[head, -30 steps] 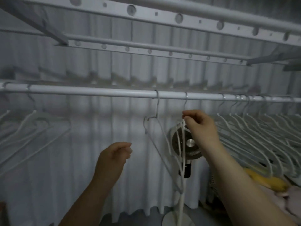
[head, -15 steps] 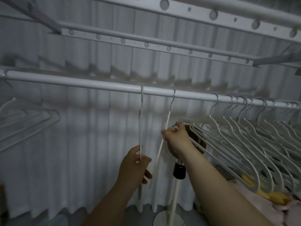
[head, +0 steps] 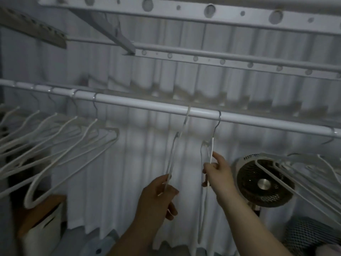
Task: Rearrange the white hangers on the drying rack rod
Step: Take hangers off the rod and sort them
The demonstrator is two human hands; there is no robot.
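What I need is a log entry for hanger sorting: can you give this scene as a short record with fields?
rod: white, runs across the view
left hanger: hooked on rod, left hand grips its lower part
right hanger: hooked on rod, right hand holds it below the neck
left bunch: hangers on rod, left of both hands
right bunch: hangers at right, in front of fan

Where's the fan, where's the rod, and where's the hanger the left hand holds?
fan [head: 264,183], head view, on its shiny middle hub.
rod [head: 147,104], head view, on a bare stretch.
hanger [head: 171,157], head view, on its wire above the left hand [head: 158,198].
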